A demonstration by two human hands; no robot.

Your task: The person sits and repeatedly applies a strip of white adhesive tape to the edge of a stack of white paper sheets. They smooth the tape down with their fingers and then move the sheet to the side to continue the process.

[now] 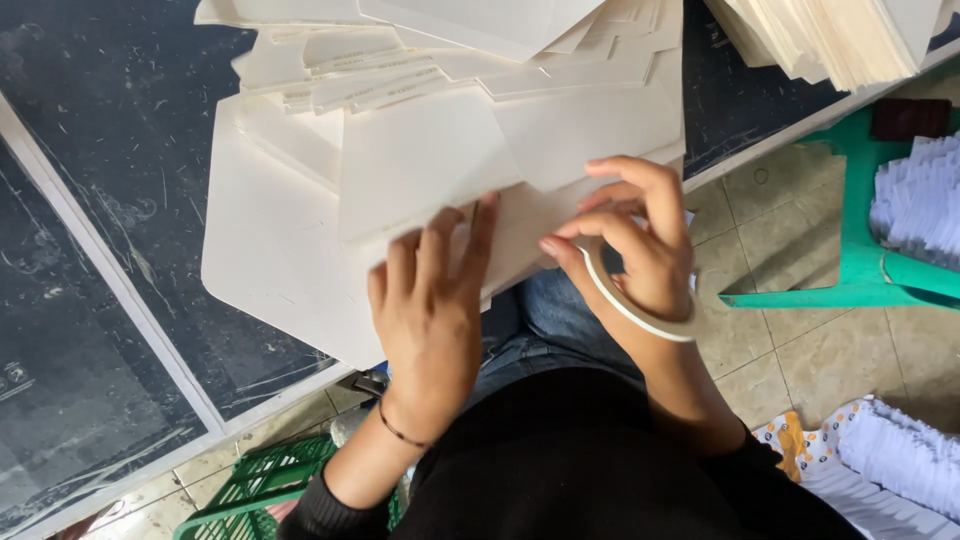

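Note:
My left hand (430, 300) lies flat, fingers spread, on a folded cream cardboard sheet (420, 170) at the near edge of the dark table (110, 150). My right hand (640, 235) pinches the sheet's right edge with thumb and fingers. A white tape ring (640, 310) hangs around that hand near the wrist. Under the sheet lies a large flat cream blank (270, 250). More cut blanks are stacked loosely behind it (470, 50).
A tall stack of cream sheets (830, 35) stands at the table's far right. A green plastic stool (870, 230) holds white paper pieces (920, 200). A green crate (260, 485) sits on the tiled floor. More white pieces (900, 450) lie on patterned cloth.

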